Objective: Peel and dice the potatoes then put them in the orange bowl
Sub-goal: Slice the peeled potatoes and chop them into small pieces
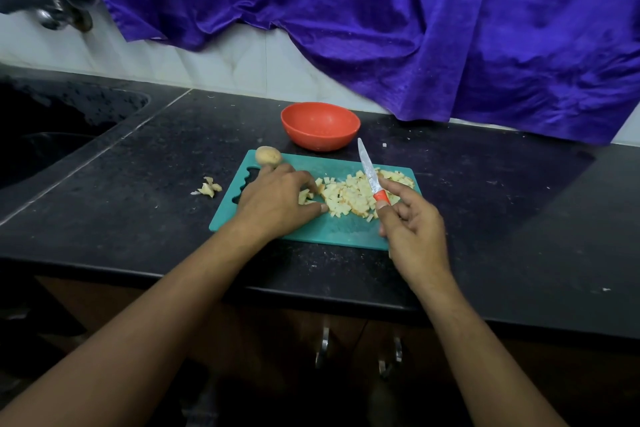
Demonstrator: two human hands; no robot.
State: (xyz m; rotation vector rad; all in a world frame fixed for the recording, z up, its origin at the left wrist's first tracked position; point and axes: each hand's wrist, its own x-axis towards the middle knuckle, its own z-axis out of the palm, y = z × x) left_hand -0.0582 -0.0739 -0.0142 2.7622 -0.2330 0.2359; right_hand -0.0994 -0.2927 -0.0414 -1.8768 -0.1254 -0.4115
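Your left hand (277,198) lay spread on the teal board (332,229), fingertips touching the diced potato (353,194) at mid-frame, while your right hand (412,222) pinched the knife (370,172), blade tilted up. The orange bowl (320,125) sat just above the board, a whole potato (268,155) at the board's upper-left corner.

I see a kitchen.
Black counter (485,204), sink (52,139) at 9 o'clock, tap (52,15) at 11 o'clock.
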